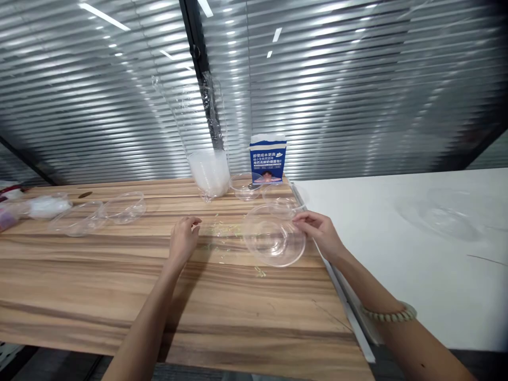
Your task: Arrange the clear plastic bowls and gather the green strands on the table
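Observation:
My right hand (319, 232) pinches the right rim of a clear plastic bowl (273, 236), which is tilted over the wooden table. Left of the bowl, my left hand (184, 237) hovers with its fingers loosely bent and a small gap between thumb and fingertips; nothing shows in it. Small yellowish strips (224, 230) lie scattered on the table between the two hands. A few more strips (260, 272) lie just below the bowl. Behind the bowl sit another clear bowl (246, 186) and a further faint clear one (280, 194).
A stack of clear bowls (210, 172) in a plastic bag stands at the back, beside a blue printed paper bag (268, 161). To the left are two clear bowls (125, 207) and a white plastic bundle (48, 206). A white table (416, 286) adjoins on the right.

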Motion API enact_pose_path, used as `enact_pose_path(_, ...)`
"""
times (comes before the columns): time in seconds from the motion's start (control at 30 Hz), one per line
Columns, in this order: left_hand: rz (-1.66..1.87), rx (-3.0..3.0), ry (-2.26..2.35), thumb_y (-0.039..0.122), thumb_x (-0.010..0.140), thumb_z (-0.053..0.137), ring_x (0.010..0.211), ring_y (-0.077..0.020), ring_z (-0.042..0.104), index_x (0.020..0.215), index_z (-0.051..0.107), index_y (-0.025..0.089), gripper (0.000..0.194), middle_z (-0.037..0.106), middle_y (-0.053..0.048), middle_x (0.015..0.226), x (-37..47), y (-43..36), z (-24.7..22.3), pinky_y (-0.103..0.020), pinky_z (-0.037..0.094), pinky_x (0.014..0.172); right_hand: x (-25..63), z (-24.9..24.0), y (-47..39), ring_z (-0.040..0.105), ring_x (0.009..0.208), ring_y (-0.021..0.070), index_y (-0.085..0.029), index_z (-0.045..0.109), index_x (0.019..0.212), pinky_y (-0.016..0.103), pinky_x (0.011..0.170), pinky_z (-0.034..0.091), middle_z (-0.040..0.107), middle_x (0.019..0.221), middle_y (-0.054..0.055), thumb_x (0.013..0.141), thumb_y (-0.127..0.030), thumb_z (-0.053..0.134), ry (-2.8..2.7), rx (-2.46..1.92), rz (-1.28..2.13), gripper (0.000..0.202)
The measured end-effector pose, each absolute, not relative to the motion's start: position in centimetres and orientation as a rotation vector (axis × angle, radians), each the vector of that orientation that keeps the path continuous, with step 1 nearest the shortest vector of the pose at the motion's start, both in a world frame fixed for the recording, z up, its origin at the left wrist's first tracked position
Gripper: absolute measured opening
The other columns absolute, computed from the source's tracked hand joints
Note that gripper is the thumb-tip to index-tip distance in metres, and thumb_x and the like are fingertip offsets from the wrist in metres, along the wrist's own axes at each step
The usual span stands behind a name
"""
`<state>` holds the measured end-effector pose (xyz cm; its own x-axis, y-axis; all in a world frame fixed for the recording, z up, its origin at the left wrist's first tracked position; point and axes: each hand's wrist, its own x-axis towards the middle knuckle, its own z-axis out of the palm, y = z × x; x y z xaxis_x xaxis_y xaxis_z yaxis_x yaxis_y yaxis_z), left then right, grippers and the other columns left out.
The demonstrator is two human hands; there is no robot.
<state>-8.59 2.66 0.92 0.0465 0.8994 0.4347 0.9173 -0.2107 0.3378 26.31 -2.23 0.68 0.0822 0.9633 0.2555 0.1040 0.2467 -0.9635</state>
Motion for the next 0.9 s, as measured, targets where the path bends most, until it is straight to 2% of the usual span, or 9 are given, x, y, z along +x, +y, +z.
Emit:
enact_pose_path(0.23, -0.963, -2.479, -1.924, 0.019, 0.075, 0.051, 0.08, -0.0204, 0.061, 0.078, 0.067, 0.018, 0.016, 0.069, -0.007, 0.084, -7.5, 2.3, 1.4, -0.034, 0.048, 0.076, 26.7, 1.0, -2.1, 0.037, 0.048, 0.0092, -0.02, 0.062, 0.066, 0.025, 0.044, 0.027, 0.051, 0.057, -0.001, 0.061, -0.025, 0.065, -1.006, -1.071, 0.92, 0.007)
enact_pose_path(0.5, -0.917, -2.767, -1.789, 0.019, 0.076, 0.056, 0.079, -0.019, 0.062, 0.081, 0.07, 0.017, 0.015, 0.069, -0.007, 0.087, -5.5, 1.7, 1.3, -0.032, 0.049, 0.075, 27.0, 0.4, -1.9, 0.032, 0.045, 0.0099, -0.021, 0.061, 0.067, 0.026, 0.043, 0.022, 0.039, 0.048, -0.003, 0.065, -0.028, 0.062, -1.073, -1.092, 0.922, 0.007)
enact_pose_path(0.9, -0.899, -2.708, -1.788, 0.009, 0.077, 0.051, 0.079, -0.0188, 0.061, 0.08, 0.068, 0.015, 0.018, 0.068, -0.008, 0.083, -4.9, 1.7, 0.3, -0.03, 0.047, 0.074, 26.8, 0.5, -2.1, 0.029, 0.046, 0.0103, -0.022, 0.061, 0.066, 0.027, 0.045, 0.019, 0.038, 0.048, -0.004, 0.065, -0.024, 0.063, -1.037, -1.077, 0.948, 0.003)
